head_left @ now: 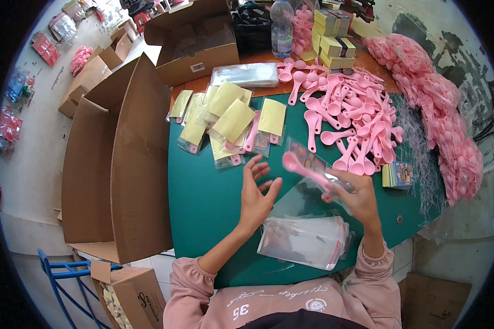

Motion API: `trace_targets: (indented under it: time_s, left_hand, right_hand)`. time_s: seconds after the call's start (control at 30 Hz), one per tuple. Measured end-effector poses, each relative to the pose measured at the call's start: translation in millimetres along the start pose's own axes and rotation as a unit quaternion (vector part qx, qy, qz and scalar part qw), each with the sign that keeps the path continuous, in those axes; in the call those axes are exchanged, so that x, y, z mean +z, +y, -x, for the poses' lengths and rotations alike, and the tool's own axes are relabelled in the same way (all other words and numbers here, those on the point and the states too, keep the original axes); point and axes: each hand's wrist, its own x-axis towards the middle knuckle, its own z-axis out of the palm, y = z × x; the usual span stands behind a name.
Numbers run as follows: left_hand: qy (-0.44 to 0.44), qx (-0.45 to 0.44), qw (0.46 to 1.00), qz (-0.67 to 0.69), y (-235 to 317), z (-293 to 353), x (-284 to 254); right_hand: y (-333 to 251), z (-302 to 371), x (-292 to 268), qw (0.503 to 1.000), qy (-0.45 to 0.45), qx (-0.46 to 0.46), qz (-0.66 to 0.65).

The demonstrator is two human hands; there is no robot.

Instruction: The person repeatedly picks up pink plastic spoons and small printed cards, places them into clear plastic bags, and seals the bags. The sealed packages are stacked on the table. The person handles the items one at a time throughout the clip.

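Between the thumb and fingers of my right hand (361, 200) is a pink plastic spoon (308, 172), its bowl toward the left. A colourful printed card (315, 161) and a clear plastic bag (292, 200) are with it; whether the spoon is inside the bag I cannot tell. My left hand (256, 198) hovers to the left of them, fingers apart and nothing in it. Nearer to me lies a stack of clear bags (302, 241). Bagged packets with yellow cards (234, 119) lie heaped at the left, some showing pink handles. Loose pink spoons (362, 112) are piled at the right.
Cardboard boxes (142, 164) stand along the table's left side. A small stack of printed cards (398, 175) sits at the right. Behind are banded card stacks (335, 44), a water bottle (282, 30) and a flat plastic pack (244, 75). Large bags of pink spoons (433, 98) line the right.
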Motion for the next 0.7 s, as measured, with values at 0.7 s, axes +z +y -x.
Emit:
trace_targets:
  time_s: [0.7]
  left_hand:
    - [-0.159,-0.152,0.973,0.064,-4,20,-23]
  right_hand:
    - [25,-21,62,0.916,-0.062,-0.185,0.350]
